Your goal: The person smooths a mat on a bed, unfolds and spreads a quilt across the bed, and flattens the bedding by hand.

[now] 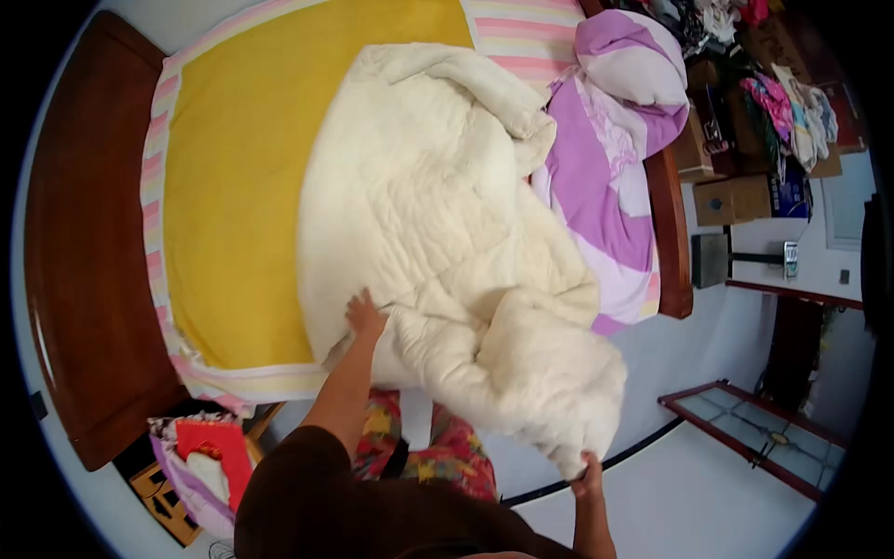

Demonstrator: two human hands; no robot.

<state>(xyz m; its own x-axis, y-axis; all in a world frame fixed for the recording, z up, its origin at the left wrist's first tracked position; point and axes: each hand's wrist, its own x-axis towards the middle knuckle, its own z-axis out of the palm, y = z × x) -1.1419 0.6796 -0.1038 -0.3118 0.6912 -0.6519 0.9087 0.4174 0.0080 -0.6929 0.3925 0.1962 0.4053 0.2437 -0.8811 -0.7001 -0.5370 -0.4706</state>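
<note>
Quilt [428,196] hangs partly off bed [233,186], left hand [367,315] rests on it, fingers spread; right hand [587,477] has fingers pinched on edge.

We see cardboard box [733,201] | pink cloth [769,97] near it | glass-paned door [745,430] | red packet [223,449] near wooden cabinet [152,486]

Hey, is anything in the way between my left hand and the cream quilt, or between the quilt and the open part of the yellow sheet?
Nothing visible: your left hand rests on the cream quilt, which borders the exposed yellow sheet. The purple-and-white bedding is on the quilt's other side.
</note>
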